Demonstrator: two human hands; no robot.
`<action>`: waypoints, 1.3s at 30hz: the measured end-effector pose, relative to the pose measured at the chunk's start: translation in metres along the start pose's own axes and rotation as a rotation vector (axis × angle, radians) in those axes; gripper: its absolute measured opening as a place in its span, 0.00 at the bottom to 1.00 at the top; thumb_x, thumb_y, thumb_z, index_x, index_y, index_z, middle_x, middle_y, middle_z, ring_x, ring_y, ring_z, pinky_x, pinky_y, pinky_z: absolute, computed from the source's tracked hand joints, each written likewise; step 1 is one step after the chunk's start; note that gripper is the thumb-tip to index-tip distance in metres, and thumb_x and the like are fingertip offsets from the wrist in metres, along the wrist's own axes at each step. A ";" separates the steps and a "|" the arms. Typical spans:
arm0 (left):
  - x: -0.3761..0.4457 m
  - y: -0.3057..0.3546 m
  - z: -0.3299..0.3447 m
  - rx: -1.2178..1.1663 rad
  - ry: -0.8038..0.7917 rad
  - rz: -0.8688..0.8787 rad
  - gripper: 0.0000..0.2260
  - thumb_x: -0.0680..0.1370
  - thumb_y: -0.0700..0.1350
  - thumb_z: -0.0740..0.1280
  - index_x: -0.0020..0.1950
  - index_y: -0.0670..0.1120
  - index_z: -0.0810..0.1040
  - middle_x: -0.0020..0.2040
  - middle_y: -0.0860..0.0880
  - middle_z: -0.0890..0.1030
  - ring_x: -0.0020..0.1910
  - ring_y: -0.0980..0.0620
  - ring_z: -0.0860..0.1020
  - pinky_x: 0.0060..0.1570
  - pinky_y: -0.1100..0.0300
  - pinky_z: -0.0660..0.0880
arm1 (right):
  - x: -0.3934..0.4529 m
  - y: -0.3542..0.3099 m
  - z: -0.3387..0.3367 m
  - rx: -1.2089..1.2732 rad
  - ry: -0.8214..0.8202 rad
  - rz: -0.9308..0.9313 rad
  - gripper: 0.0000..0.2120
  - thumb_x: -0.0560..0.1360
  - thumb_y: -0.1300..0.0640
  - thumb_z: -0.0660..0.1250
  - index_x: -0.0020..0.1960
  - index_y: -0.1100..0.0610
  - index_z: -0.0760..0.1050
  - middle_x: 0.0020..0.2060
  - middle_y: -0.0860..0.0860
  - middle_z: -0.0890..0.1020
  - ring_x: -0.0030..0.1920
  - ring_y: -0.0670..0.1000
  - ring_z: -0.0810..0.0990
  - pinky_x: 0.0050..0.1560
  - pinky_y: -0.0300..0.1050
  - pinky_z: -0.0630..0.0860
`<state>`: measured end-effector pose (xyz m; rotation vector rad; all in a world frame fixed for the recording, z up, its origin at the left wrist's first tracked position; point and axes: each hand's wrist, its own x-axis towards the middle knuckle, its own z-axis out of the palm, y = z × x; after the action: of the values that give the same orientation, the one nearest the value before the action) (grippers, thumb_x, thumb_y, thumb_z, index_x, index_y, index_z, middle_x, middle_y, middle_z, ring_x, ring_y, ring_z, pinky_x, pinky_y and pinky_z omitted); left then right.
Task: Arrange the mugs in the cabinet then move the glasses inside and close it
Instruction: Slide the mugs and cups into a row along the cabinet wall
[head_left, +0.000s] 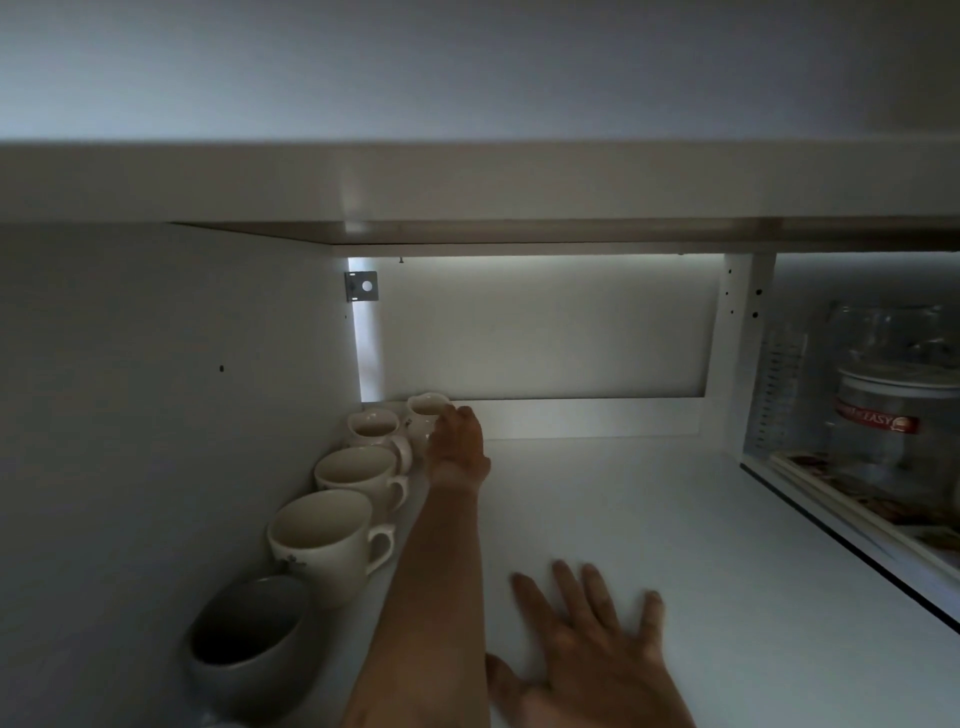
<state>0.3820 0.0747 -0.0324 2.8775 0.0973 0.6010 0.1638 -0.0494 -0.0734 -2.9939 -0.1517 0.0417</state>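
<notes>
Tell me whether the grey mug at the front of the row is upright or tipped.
Upright: the grey mug stands on the shelf with its mouth facing up.

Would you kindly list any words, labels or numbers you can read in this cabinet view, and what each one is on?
"EASY": end of a red label on the glass jar in the right-hand compartment; the word before it is too blurred to read.
Measuring marks on the clear container beside it: too small to read.
Mugs: small motifs, no text.
</notes>
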 end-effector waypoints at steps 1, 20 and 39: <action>-0.001 0.002 0.001 -0.023 -0.026 0.017 0.28 0.77 0.37 0.62 0.76 0.40 0.58 0.76 0.36 0.58 0.70 0.39 0.67 0.67 0.52 0.67 | 0.001 0.000 0.000 0.000 0.001 0.002 0.52 0.54 0.22 0.35 0.77 0.36 0.38 0.80 0.45 0.39 0.79 0.50 0.36 0.69 0.73 0.32; 0.006 -0.019 0.014 0.089 0.085 0.067 0.24 0.80 0.38 0.55 0.77 0.46 0.59 0.74 0.40 0.63 0.74 0.38 0.58 0.73 0.45 0.54 | -0.002 0.002 0.003 0.015 0.021 -0.010 0.44 0.68 0.22 0.46 0.78 0.37 0.39 0.80 0.46 0.39 0.79 0.50 0.35 0.69 0.73 0.31; 0.003 -0.015 -0.003 0.061 0.128 0.113 0.15 0.81 0.42 0.57 0.65 0.49 0.74 0.66 0.43 0.72 0.66 0.43 0.69 0.60 0.51 0.70 | -0.002 0.003 0.000 0.018 0.006 -0.021 0.43 0.69 0.22 0.47 0.78 0.38 0.40 0.80 0.47 0.40 0.79 0.51 0.35 0.69 0.73 0.31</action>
<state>0.3831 0.0897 -0.0317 2.9159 -0.0288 0.8168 0.1616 -0.0524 -0.0740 -2.9736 -0.1803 0.0316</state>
